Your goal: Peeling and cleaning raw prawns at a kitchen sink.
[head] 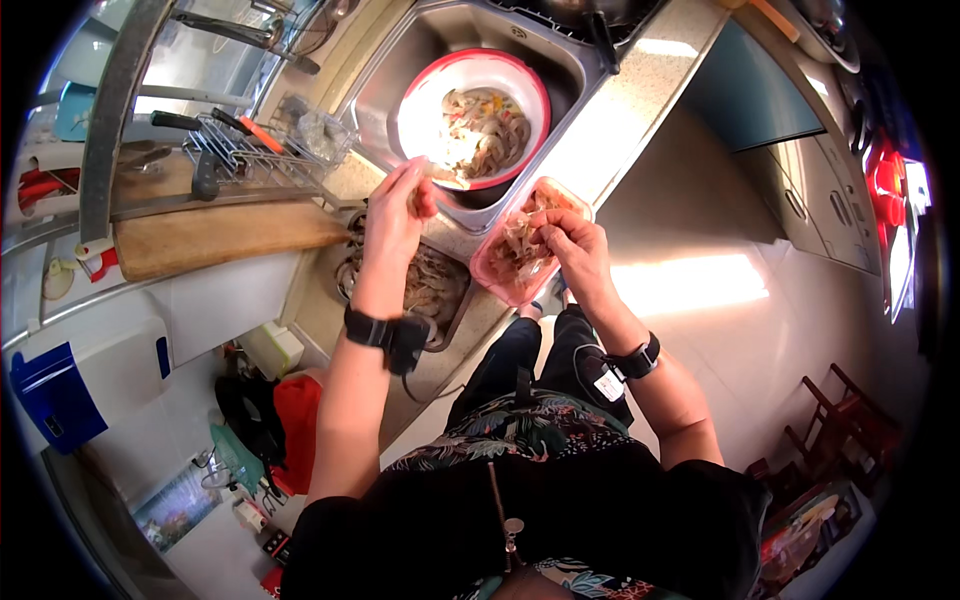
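Note:
My left hand [401, 210] pinches a shrimp [448, 177] by the near rim of a white enamel-style basin [420, 97] with a red edge. Inside that basin lies a heap of pale shrimp [487, 131]. Over a pink plastic container [491, 277] on the counter's edge, my right hand [576, 244] has thumb and fingertips together. Shrimp heads and shells [517, 251] fill the container, and whether the fingertips grip any of them is unclear. A metal tray of whole shrimp [435, 289] sits below my left forearm, which partly hides it.
The basin stands in a stainless steel sink [375, 97]. A thick wooden cutting board [225, 238] and a wire rack [244, 154] with knives are at the left. A pan handle [602, 43] juts out near the sink's far right corner. Wooden stools [840, 427] stand on the floor at right.

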### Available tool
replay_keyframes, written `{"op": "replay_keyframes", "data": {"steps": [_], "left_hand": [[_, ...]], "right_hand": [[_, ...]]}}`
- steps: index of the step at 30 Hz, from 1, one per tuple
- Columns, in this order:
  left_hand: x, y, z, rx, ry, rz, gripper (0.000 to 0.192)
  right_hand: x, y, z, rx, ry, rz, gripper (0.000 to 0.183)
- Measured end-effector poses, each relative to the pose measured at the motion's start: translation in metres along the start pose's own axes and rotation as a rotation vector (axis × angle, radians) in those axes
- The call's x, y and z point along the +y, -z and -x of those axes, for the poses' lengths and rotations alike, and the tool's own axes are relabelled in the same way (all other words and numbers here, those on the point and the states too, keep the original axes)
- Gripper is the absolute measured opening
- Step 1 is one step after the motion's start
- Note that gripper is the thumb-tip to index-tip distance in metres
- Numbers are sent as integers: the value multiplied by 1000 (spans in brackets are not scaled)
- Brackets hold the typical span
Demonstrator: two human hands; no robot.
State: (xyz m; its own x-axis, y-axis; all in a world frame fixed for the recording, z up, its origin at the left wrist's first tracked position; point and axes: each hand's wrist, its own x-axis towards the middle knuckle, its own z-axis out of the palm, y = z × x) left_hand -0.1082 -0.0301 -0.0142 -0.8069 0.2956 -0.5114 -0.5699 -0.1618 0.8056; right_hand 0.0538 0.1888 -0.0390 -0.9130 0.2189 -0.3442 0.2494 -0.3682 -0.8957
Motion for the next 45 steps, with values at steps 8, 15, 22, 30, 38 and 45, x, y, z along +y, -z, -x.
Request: {"op": "replay_keyframes", "data": {"steps": [8, 15, 22, 30, 38, 45], "left_hand": [[-1, 12, -53, 99, -66, -200, 28], [26, 35, 47, 204, -141, -513, 25], [-18, 96, 110, 472, -362, -1371, 14], [-49, 110, 92, 648, -105, -1286, 38], [-56, 110, 121, 685, -287, -1156, 47], [2, 33, 134, 424, -543, -800, 47]], "right_hand": [[12, 1, 6, -21, -19, -62, 16], [-3, -7, -3, -43, 289, 412, 20], [-2, -15, -7, -113, 302, 647, 15], [4, -19, -8, -186, 375, 734, 12], [-6, -21, -6, -156, 629, 953, 13], [-25, -43, -6, -209, 681, 785, 19]]}}
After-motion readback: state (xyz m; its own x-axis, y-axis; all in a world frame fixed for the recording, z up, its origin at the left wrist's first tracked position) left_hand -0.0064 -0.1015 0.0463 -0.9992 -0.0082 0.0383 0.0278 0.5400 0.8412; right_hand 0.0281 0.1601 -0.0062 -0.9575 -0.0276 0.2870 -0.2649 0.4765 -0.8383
